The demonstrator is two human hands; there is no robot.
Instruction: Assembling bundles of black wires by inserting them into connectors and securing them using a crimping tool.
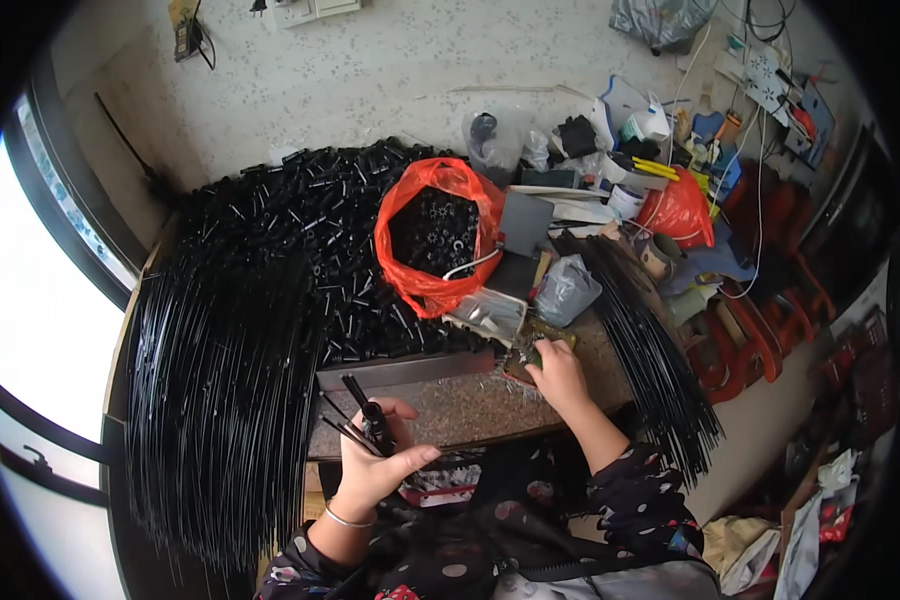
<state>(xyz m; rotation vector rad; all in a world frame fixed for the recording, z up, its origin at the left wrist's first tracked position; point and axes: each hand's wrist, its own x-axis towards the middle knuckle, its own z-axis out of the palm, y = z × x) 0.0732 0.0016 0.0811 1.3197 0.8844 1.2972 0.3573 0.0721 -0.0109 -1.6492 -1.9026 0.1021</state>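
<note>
My left hand (382, 470) is wrapped round a short black tubular piece (375, 424), with several thin black rods (345, 432) sticking out past the fingers. The thumb points to the right, over the bench's front edge. At the right, my right hand (558, 370) reaches down into a small shallow container (520, 372) of tiny parts. Its fingertips are pinched together there, and what lies between them is too small to make out. Just behind it are a clear plastic tray (492, 312) and a tied clear plastic bag (567, 290).
A large heap of short black tubular pieces (270, 215) fills the back left, behind a low barrier strip (405, 368). Bundles of long black rods (220, 400) hang over the front on both sides. An orange-red bag (410, 190) holds small black parts. Clutter and a red bag (678, 208) lie back right.
</note>
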